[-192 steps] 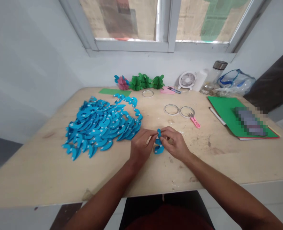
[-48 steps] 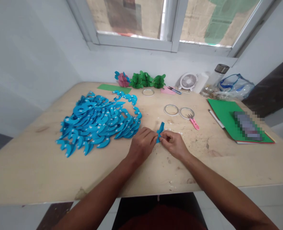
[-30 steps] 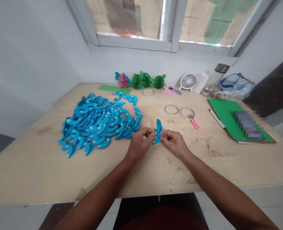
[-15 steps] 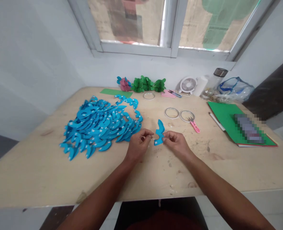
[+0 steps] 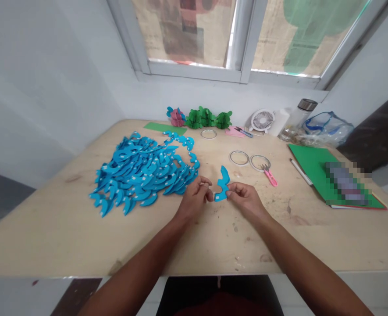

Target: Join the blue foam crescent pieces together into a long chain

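Observation:
My right hand [image 5: 246,199] pinches a small curved blue paper piece [image 5: 222,188] by its lower edge, just above the wooden table [image 5: 194,232]. My left hand [image 5: 195,198] is beside it on the left, fingertips pinched together on something too small to name, close to the piece's left edge. A big heap of like blue curved pieces with white dots [image 5: 143,169] lies left of my hands.
Tape rings [image 5: 239,157] and pink snips [image 5: 270,175] lie beyond my hands. Green and pink paper flowers [image 5: 202,117], a small white fan [image 5: 262,120], a jar and a plastic bag line the back. A green folder [image 5: 315,164] lies at the right.
My left hand has let go of the blue piece and drawn slightly apart; the right hand alone holds it. The view has shifted a little to the left and down.

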Demonstrator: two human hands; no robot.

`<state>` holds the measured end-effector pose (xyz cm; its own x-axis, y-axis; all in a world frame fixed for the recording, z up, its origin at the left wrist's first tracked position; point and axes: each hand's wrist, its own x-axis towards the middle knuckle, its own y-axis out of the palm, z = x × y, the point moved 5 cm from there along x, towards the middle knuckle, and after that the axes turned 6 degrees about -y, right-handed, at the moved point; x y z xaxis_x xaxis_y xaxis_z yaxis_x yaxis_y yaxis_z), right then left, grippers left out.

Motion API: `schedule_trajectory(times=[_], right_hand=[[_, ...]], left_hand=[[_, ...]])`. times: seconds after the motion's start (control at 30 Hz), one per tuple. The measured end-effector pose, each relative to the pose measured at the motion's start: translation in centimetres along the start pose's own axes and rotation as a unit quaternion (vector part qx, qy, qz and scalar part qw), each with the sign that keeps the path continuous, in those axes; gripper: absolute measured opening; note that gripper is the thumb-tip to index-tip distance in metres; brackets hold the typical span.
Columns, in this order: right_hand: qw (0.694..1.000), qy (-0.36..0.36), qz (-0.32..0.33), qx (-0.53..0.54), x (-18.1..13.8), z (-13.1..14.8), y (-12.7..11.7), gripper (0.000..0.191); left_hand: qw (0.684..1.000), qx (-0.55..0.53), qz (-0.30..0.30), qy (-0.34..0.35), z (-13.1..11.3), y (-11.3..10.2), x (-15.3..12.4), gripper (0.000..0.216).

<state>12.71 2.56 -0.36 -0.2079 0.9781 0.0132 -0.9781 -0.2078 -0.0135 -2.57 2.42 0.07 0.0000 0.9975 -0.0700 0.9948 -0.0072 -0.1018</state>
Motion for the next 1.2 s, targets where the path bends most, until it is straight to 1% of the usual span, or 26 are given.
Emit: schedule_trajectory(times=[0.1, 0.2, 0.27, 0.37, 0.43, 0.57, 0.7, 0.77, 0.93, 1.1, 1.2], right_hand=[[1.0, -0.003, -0.002, 0.007, 0.0, 0.1, 0.0, 0.018], [1.0, -0.015, -0.002, 0.02, -0.1, 0.1, 0.0, 0.019], [0.999, -0.021, 0.005, 0.026, -0.1, 0.0, 0.1, 0.02], [0.999, -0.017, 0.02, 0.025, -0.1, -0.2, 0.3, 0.021], [0.999, -0.015, 0.034, 0.02, -0.1, -0.3, 0.4, 0.02], [0.998, -0.02, 0.053, 0.003, -0.1, -0.5, 0.6, 0.018], [0.998, -0.026, 0.059, -0.016, -0.1, -0.3, 0.6, 0.018], [0.997, -0.029, 0.062, -0.026, -0.1, -0.1, 0.7, 0.019], [0.998, -0.032, 0.043, -0.034, -0.1, 0.1, 0.6, 0.027], [0.999, -0.024, 0.021, -0.032, 0.2, -0.7, 0.2, 0.032], [1.0, -0.014, -0.002, 0.005, 0.4, -1.1, -0.2, 0.032]], left_hand=[[1.0, 0.017, 0.003, 0.006, -0.2, 0.1, 0.0, 0.023], [1.0, 0.017, -0.003, 0.003, -0.2, 0.0, 0.0, 0.021], [1.0, -0.017, 0.008, -0.017, 0.0, 0.0, 0.1, 0.019], [0.994, -0.08, 0.048, -0.057, 0.5, 0.5, 0.1, 0.024], [0.99, -0.101, 0.065, -0.07, 0.7, 0.7, 0.1, 0.023], [0.988, -0.123, 0.055, -0.07, 0.8, 0.8, 0.0, 0.017], [0.988, -0.135, 0.041, -0.056, 0.7, 0.8, 0.1, 0.016], [0.989, -0.132, 0.044, -0.052, 0.6, 0.9, 0.0, 0.015], [0.989, -0.123, 0.065, -0.052, 0.6, 1.4, -0.1, 0.015], [0.989, -0.112, 0.076, -0.051, 0.8, 1.7, -0.2, 0.014], [0.991, -0.108, 0.068, -0.033, 0.7, 1.4, 0.0, 0.022]])
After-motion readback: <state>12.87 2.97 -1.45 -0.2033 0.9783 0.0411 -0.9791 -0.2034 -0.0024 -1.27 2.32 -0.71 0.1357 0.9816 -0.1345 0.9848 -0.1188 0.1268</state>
